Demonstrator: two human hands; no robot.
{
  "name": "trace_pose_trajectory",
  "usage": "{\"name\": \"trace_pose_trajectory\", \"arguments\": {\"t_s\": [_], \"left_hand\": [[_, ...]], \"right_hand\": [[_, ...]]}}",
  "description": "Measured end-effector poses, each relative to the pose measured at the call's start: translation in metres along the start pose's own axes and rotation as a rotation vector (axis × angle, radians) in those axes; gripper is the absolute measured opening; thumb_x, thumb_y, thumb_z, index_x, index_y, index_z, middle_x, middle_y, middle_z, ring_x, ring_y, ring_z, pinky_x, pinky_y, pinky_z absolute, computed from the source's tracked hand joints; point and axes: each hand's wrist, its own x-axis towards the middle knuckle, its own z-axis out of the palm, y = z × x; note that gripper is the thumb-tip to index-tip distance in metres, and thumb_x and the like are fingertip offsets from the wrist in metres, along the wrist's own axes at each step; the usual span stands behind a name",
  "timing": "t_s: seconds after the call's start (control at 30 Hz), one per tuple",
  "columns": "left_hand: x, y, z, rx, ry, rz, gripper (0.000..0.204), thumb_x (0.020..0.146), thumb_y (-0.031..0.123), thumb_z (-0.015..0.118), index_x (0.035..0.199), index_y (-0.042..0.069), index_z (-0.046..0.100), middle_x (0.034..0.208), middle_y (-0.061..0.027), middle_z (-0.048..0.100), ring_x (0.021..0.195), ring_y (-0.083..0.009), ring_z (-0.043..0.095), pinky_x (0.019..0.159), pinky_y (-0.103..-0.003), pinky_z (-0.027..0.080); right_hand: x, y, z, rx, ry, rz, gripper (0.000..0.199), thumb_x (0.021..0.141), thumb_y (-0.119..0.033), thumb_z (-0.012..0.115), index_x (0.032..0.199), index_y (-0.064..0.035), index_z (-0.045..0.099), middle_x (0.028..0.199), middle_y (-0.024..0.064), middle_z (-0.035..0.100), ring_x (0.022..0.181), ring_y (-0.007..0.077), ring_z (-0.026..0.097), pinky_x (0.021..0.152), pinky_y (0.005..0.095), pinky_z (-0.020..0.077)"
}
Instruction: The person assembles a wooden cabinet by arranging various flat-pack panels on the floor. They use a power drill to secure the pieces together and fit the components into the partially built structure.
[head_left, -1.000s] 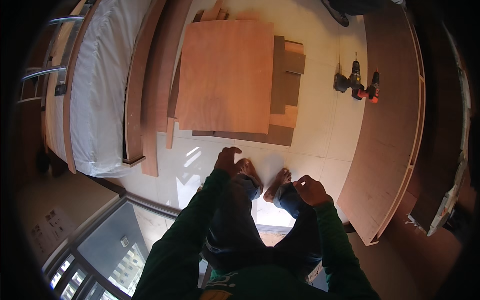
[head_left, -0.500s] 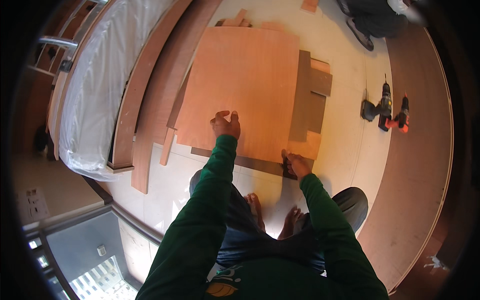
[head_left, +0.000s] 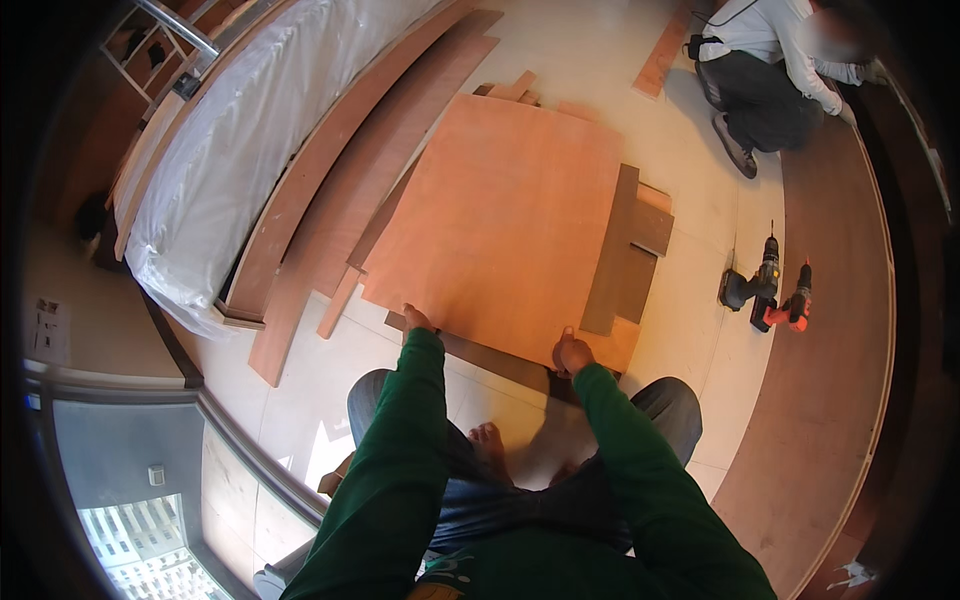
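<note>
Now left hand (head_left: 419, 319) and right hand (head_left: 573, 353) clamp fingers on panel (head_left: 510, 220); plastic (head_left: 175, 280) wraps mattress (head_left: 275, 135).

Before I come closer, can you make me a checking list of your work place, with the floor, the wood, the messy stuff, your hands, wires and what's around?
Surface: pale tiled floor, with faint joint lines.
Job's things: square wooden panel, lying over smaller boards that stick out on its right.
Clutter: black cordless drill and red-and-black cordless drill, side by side near the long brown panel.
Hands: left hand and right hand grip the square panel's near edge.
Cables: a thin dark line on the co-worker's back, maybe a cord; otherwise nothing seen.
Surroundings: plastic-wrapped white bundle at left; co-worker crouching at upper right.
</note>
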Motion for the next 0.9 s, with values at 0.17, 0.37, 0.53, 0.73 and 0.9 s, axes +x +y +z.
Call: {"name": "trace_pose_trajectory", "arguments": {"t_s": [0.17,0.37,0.53,0.73,0.9], "left_hand": [[0.017,-0.016,0.002,-0.499,-0.147,-0.027,0.074,0.093,0.056,0.06,0.135,-0.004,0.053,0.112,-0.0171,0.067,0.09,-0.0286,0.067,0.07,-0.044,0.055],[-0.059,0.013,-0.003,-0.303,-0.497,-0.091,0.043,0.094,0.055,0.06,0.108,0.015,0.065,0.086,-0.0001,0.068,0.055,-0.0114,0.053,0.045,-0.025,0.038],[-0.118,0.047,0.007,-0.332,-0.586,0.117,0.032,0.089,0.039,0.073,0.103,0.012,0.065,0.074,-0.0007,0.065,0.047,-0.0121,0.048,0.04,-0.024,0.031],[-0.175,0.065,0.01,-0.174,-0.463,0.501,0.044,0.088,0.037,0.074,0.098,-0.005,0.067,0.086,-0.0082,0.068,0.07,-0.0159,0.061,0.05,-0.029,0.046],[-0.209,0.116,0.016,-0.15,-0.432,0.71,0.041,0.085,0.032,0.071,0.103,-0.006,0.067,0.095,-0.0115,0.068,0.083,-0.0206,0.063,0.067,-0.036,0.051]], "right_hand": [[-0.056,-0.036,-0.016,-0.031,0.037,-0.112,0.065,0.108,-0.056,0.037,0.087,-0.0001,0.062,0.071,0.0111,0.063,0.058,0.0231,0.064,0.051,0.0356,0.0506],[-0.131,-0.091,-0.037,0.112,0.082,-0.276,0.064,0.107,-0.056,0.042,0.088,0.001,0.064,0.061,0.0063,0.058,0.051,0.0175,0.061,0.047,0.0315,0.0479],[-0.141,-0.099,-0.045,0.193,0.098,-0.341,0.061,0.105,-0.057,0.046,0.089,-0.0012,0.065,0.063,0.0046,0.059,0.05,0.0157,0.059,0.046,0.0293,0.0464],[-0.154,-0.103,-0.067,0.266,0.068,-0.289,0.056,0.102,-0.056,0.054,0.091,-0.0023,0.066,0.066,0.0045,0.061,0.05,0.0152,0.058,0.044,0.0281,0.0436],[-0.245,-0.157,-0.086,0.342,0.02,-0.316,0.052,0.101,-0.051,0.059,0.107,-0.0004,0.065,0.064,0.0053,0.058,0.047,0.0148,0.055,0.043,0.0275,0.0434]]}}
